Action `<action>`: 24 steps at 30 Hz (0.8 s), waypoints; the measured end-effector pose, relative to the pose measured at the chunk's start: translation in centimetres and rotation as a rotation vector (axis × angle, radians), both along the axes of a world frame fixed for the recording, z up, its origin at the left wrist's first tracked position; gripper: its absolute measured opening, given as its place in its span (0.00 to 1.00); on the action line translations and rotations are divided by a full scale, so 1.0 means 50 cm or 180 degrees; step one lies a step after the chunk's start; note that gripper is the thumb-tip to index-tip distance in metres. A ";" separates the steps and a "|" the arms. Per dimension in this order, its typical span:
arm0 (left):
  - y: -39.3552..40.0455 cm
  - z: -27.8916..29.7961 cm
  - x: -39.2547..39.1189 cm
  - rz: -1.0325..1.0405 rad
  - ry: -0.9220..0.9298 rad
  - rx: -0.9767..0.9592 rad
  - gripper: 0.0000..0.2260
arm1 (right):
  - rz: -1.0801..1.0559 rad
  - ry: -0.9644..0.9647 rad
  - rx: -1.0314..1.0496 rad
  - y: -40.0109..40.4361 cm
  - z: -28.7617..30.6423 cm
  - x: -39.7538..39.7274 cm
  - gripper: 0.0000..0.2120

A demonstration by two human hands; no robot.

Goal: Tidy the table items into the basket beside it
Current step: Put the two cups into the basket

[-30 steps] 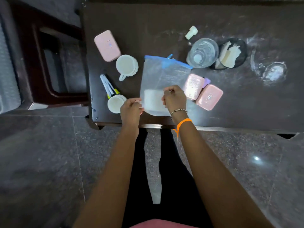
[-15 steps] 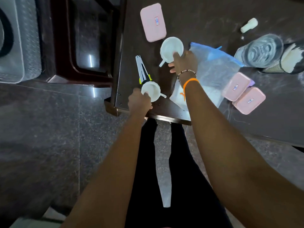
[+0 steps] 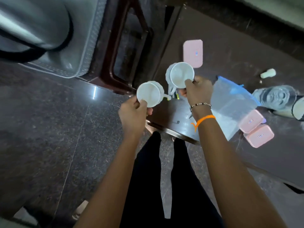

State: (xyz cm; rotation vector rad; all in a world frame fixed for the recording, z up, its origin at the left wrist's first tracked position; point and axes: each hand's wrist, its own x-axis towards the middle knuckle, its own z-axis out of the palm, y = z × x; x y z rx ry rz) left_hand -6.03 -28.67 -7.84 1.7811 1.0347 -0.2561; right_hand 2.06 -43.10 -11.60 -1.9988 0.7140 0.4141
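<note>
Dark speckled stone floor, with a dark table (image 3: 213,66) as the landmark, its near corner by the person's legs. Left hand (image 3: 131,112) grips a white cup (image 3: 148,94) by the rim, held in the air just off the table's left edge, over the floor. Right hand (image 3: 196,91) grips a second white cup (image 3: 181,74) by the rim, thumb inside, lifted above the table's left part; mouth tilted toward the camera. Beaded bracelet and orange thread on the right wrist. On the table: pink box (image 3: 192,53) just beyond the right-hand cup, clear plastic bag (image 3: 230,102) with blue top just right of the right hand, two pink boxes (image 3: 256,129) touching each other at the bag's right edge, glass jar (image 3: 273,97) lying blurred further right, small white bottle (image 3: 268,73) toward the far side. Dark wooden frame (image 3: 125,46) stands left of the table; grey basket (image 3: 54,35) with a black handle loop sits left of that, well apart from both cups. Motion blur is heavy.
</note>
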 end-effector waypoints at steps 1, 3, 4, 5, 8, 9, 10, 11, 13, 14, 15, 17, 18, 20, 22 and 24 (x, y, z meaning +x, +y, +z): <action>0.030 0.017 0.002 0.0183 -0.0117 0.0051 0.10 | 0.0062 -0.0044 0.0109 0.029 0.021 0.005 0.15; 0.091 0.050 0.010 0.0489 -0.0310 0.0171 0.10 | 0.0310 -0.0140 0.0245 0.094 0.066 0.021 0.12; 0.114 0.062 0.014 0.0629 -0.0405 0.0207 0.11 | 0.0427 -0.0216 0.0304 0.120 0.085 0.030 0.12; 0.152 0.078 0.017 0.0799 -0.0534 0.0273 0.11 | 0.0581 -0.0297 0.0380 0.163 0.107 0.041 0.12; 0.235 0.106 0.038 0.1069 -0.0749 0.0500 0.09 | 0.0890 -0.0523 0.0501 0.263 0.144 0.078 0.13; 0.262 0.109 0.048 0.1108 -0.0783 0.0565 0.09 | 0.0974 -0.0604 0.0519 0.297 0.149 0.092 0.12; 0.286 0.110 0.059 0.1124 -0.0797 0.0618 0.09 | 0.1034 -0.0669 0.0536 0.330 0.152 0.105 0.11; 0.308 0.107 0.072 0.1126 -0.0783 0.0663 0.09 | 0.1094 -0.0703 0.0521 0.360 0.150 0.121 0.10; 0.343 0.096 0.101 0.1095 -0.0631 0.0714 0.09 | 0.1180 -0.0650 0.0492 0.408 0.138 0.157 0.14; 0.358 0.088 0.116 0.1046 -0.0529 0.0725 0.10 | 0.1226 -0.0570 0.0462 0.428 0.130 0.174 0.17; 0.372 0.075 0.130 0.0948 -0.0401 0.0744 0.10 | 0.1281 -0.0506 0.0378 0.445 0.116 0.190 0.18; 0.396 0.046 0.153 0.0581 -0.0070 0.0841 0.11 | 0.1269 -0.0424 0.0230 0.471 0.096 0.217 0.19; 0.405 0.033 0.162 0.0397 0.0104 0.0904 0.11 | 0.1282 -0.0367 0.0153 0.483 0.092 0.227 0.17; 0.420 0.015 0.177 0.0157 0.0401 0.1003 0.12 | 0.1405 -0.0294 0.0077 0.508 0.087 0.244 0.09; 0.431 0.005 0.186 -0.0060 0.0665 0.1203 0.14 | 0.1467 -0.0257 0.0013 0.524 0.087 0.254 0.08; 0.437 -0.002 0.190 -0.0288 0.0916 0.1503 0.14 | 0.1506 -0.0219 -0.0027 0.534 0.086 0.255 0.07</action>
